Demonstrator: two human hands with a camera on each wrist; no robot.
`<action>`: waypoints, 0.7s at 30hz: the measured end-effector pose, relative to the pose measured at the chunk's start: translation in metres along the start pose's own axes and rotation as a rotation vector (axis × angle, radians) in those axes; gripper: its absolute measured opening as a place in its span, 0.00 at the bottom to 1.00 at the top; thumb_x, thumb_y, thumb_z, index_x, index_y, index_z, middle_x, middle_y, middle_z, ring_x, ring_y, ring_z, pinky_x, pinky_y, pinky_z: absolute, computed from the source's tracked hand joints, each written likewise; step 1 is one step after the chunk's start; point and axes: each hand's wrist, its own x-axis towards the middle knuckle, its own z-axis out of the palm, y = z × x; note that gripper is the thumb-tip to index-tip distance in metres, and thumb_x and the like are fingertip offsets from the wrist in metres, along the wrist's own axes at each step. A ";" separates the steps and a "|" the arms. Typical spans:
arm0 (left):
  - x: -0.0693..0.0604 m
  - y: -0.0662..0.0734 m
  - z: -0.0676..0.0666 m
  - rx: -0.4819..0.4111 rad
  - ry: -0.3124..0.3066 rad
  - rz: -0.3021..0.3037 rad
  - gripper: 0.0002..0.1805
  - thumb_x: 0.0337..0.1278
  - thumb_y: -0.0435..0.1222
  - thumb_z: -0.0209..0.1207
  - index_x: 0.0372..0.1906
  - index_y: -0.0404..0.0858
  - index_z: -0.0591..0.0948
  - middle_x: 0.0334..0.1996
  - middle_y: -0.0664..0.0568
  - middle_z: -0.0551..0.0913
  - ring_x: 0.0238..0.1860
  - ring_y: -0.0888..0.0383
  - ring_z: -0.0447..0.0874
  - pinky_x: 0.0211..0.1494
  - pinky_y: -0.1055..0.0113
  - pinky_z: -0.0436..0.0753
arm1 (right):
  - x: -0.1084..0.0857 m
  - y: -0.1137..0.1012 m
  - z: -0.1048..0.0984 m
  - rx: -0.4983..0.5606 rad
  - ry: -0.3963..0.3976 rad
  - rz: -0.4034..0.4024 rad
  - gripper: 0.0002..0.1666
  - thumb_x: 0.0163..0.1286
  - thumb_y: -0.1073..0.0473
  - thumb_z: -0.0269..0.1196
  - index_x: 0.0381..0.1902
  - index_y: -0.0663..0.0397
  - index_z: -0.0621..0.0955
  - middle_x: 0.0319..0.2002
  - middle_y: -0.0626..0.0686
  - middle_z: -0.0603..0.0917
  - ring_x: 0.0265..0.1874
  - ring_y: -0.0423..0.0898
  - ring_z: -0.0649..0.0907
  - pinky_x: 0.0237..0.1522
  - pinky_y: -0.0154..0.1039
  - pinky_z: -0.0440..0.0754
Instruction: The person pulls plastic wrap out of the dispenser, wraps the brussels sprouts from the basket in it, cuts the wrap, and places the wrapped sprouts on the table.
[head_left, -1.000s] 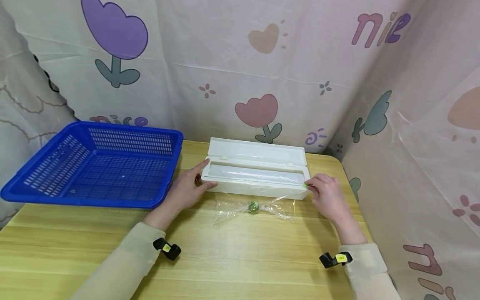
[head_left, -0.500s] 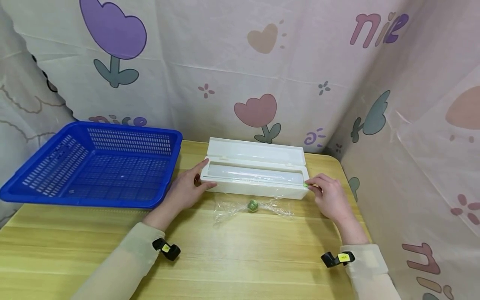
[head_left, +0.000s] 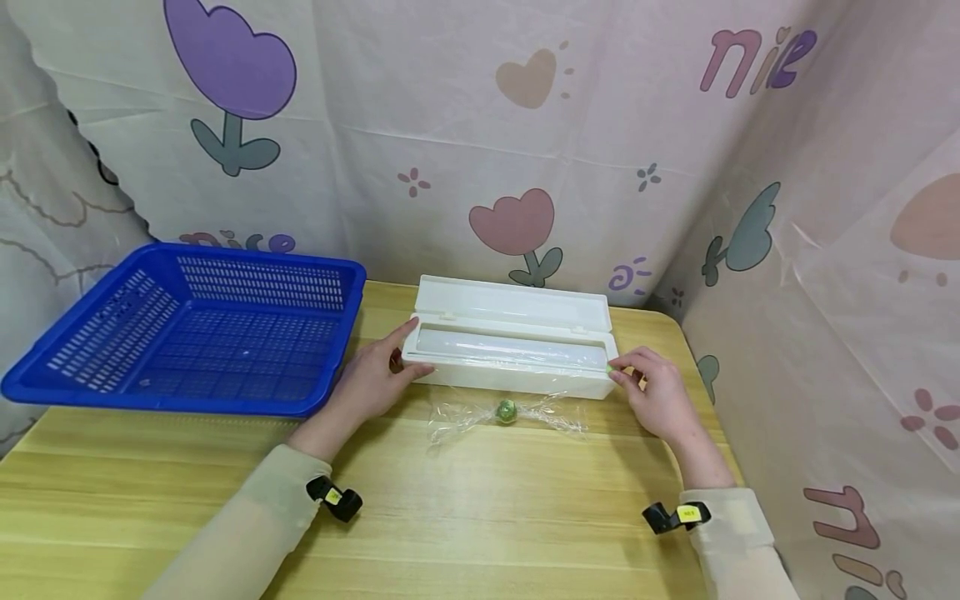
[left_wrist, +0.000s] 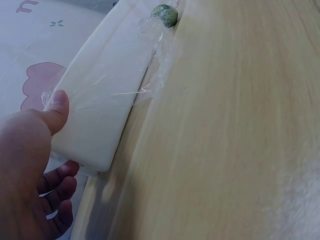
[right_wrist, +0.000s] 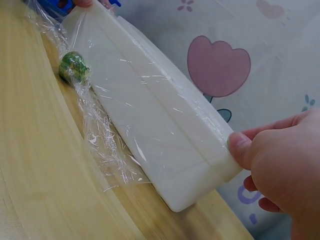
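Note:
A white cling film dispenser (head_left: 510, 379) stands on the table with its lid (head_left: 513, 302) raised at the back and a film roll (head_left: 510, 346) inside. My left hand (head_left: 375, 371) grips its left end, thumb on the front. At the right end, my right hand (head_left: 656, 392) pinches a small green piece (head_left: 610, 369), probably the cutter slider, mostly hidden by the fingertips. Clear film (right_wrist: 107, 150) hangs over the dispenser's front. It is bunched around a small green ball-like item (head_left: 506, 412), lying on the table before the dispenser; its kind is unclear.
A blue perforated plastic basket (head_left: 247, 350) stands at the left, close to my left forearm. Printed fabric (head_left: 450, 125) hangs behind the table and along its right side. The wooden table (head_left: 495, 517) stretches out in front of the dispenser.
The clear film near the dispenser's right front has dropped lower. My right hand's fingers have shifted slightly at the same end. My left hand and the dispenser stay in place.

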 end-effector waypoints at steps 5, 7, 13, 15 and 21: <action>0.000 0.000 0.000 -0.002 0.002 0.002 0.49 0.64 0.64 0.66 0.85 0.53 0.61 0.29 0.51 0.74 0.29 0.53 0.71 0.31 0.58 0.72 | -0.001 0.003 0.002 0.031 -0.004 0.032 0.08 0.70 0.72 0.70 0.45 0.59 0.89 0.40 0.52 0.85 0.32 0.46 0.78 0.33 0.37 0.78; 0.000 0.000 0.000 -0.004 -0.001 -0.001 0.50 0.64 0.64 0.65 0.85 0.53 0.61 0.29 0.51 0.74 0.29 0.53 0.71 0.31 0.58 0.72 | -0.001 0.003 0.002 0.043 -0.005 0.048 0.08 0.71 0.71 0.70 0.45 0.59 0.89 0.40 0.51 0.84 0.32 0.47 0.78 0.33 0.35 0.76; 0.000 -0.001 0.001 -0.007 -0.005 -0.007 0.49 0.65 0.64 0.64 0.85 0.55 0.60 0.29 0.50 0.74 0.29 0.52 0.71 0.31 0.58 0.72 | -0.002 0.004 0.003 0.074 0.004 0.066 0.07 0.71 0.71 0.70 0.45 0.58 0.89 0.40 0.51 0.84 0.33 0.47 0.77 0.34 0.32 0.75; 0.000 -0.001 0.001 -0.008 -0.005 -0.006 0.49 0.65 0.64 0.64 0.85 0.55 0.60 0.29 0.50 0.74 0.29 0.52 0.71 0.31 0.58 0.72 | -0.002 0.004 0.004 0.087 0.008 0.065 0.07 0.71 0.71 0.70 0.45 0.59 0.89 0.40 0.51 0.84 0.32 0.47 0.77 0.34 0.32 0.75; 0.000 0.001 0.000 0.002 -0.010 0.001 0.49 0.65 0.63 0.65 0.85 0.53 0.60 0.30 0.51 0.75 0.31 0.53 0.72 0.33 0.58 0.73 | -0.003 0.003 0.004 0.125 0.028 0.078 0.07 0.72 0.70 0.70 0.46 0.60 0.89 0.42 0.53 0.84 0.32 0.47 0.78 0.34 0.32 0.76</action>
